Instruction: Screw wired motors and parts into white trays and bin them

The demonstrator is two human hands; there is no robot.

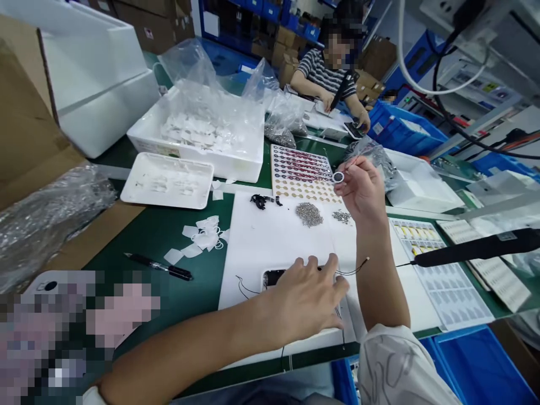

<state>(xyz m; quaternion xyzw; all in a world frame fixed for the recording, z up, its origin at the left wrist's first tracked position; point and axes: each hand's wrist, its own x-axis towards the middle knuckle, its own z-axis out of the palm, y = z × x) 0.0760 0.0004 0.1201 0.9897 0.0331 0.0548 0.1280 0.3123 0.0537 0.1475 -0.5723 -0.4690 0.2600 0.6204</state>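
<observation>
My right hand [360,190] is raised above the bench, pinching a small metal ring [338,178] with a thin wire between thumb and fingers. My left hand [306,298] lies low on a white sheet [278,242], its spread fingertips resting on a small black-faced item [273,277]. Thin black wires [354,271] run out from under that hand, one ending in a bare tip. A heap of tiny metal parts [309,214] and a smaller heap [341,216] lie on the sheet above it, beside some black pieces [260,201].
A card of red-and-black rings [301,167] stands beyond the sheet, near white trays [166,180] and a bagged white box [196,135]. A black pen [159,266] and white tape scraps [198,236] lie left. A soldering iron [476,250] lies right; a co-worker [324,73] sits opposite.
</observation>
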